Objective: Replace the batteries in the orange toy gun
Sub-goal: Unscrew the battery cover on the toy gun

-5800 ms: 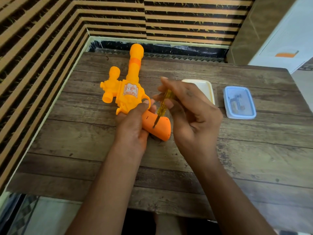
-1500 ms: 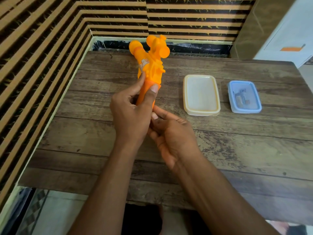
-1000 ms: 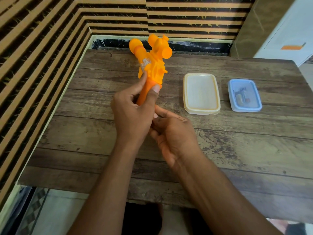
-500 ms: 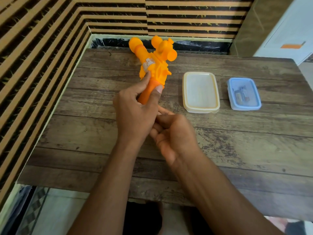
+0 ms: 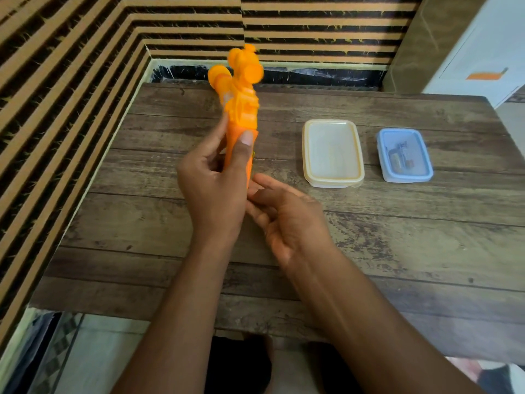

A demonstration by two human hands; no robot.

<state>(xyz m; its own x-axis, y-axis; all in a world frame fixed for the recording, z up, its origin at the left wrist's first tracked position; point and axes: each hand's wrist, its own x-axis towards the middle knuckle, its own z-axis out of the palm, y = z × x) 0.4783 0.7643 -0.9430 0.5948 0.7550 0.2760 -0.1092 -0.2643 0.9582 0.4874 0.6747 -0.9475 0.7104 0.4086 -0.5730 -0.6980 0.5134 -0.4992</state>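
Nearest, the right hand (image 5: pixel 287 220) is hovering just below and right of the orange toy gun (image 5: pixel 241 109), its fingers (image 5: pixel 272 184) relaxed and spread, holding nothing visible. The left hand (image 5: pixel 211 186) is wrapping round the gun's grip, holding it upright above the tabletop (image 5: pixel 397 251). The gun is looking like light, hollow, rigid plastic, smooth enough to slip, so the narrow grip is probably the surest hold. Right of the gun, 1 cream-lidded container (image 5: pixel 333 177) is sitting closed, contents unclear. Farther right of the gun, 1 blue-lidded container (image 5: pixel 407 177) is showing small, indistinct items.
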